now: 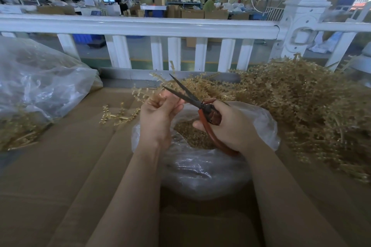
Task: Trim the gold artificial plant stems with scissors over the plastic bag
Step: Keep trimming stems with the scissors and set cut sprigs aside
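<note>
Hands over plastic bag, right hand gripping open scissors, left hand pinching gold stem

Two hands are seen: the left hand and the right hand. One pair of scissors is counted. Two plastic bags are counted, an open bag at centre and a large bag at left. One heap of gold stems is seen, too tangled to be counted singly.
</note>
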The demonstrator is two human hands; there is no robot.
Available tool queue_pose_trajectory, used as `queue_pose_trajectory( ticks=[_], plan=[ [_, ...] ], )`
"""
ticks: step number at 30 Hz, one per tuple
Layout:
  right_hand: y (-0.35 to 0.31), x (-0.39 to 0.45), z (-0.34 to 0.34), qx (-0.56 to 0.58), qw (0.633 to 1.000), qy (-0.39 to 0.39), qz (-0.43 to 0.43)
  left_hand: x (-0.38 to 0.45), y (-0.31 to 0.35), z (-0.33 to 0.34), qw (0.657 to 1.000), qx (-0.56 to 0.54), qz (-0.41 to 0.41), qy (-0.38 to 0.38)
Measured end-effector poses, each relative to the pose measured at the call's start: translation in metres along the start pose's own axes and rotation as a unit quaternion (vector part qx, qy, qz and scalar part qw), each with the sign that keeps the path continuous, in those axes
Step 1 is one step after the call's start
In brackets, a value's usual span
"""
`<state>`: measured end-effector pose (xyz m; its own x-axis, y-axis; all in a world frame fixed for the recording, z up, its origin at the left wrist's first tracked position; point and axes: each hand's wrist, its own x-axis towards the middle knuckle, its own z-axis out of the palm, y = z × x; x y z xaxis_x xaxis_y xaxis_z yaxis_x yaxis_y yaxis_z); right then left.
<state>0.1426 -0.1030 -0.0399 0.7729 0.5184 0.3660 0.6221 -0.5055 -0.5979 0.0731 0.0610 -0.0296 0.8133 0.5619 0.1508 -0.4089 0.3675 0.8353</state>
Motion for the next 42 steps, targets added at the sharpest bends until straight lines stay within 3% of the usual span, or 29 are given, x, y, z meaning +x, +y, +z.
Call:
queue_pose_trajectory(
  ticks=[9,17,30,42],
  plan=[
    [-0.0003,-0.0011,-0.0004,-0.063,0.997,0.051,-0.02,-0.0005,-0.0002,0.0013,0.997,0.043,0.062,0.017],
    [-0.0024,-0.0005,-0.0021,-0.076,0.996,0.049,-0.008,-0.0021,0.0026,0.003,0.997,0.019,0.077,0.01],
    [-0.001,-0.0007,-0.0009,-0.041,0.998,0.048,-0.011,-0.0018,0.0019,-0.0001,0.999,-0.017,0.03,0.004],
    [0.0,-0.0042,-0.0035,-0.077,0.994,0.073,-0.036,-0.0054,0.0039,0.0031,0.999,0.006,-0.019,-0.038]
  ],
)
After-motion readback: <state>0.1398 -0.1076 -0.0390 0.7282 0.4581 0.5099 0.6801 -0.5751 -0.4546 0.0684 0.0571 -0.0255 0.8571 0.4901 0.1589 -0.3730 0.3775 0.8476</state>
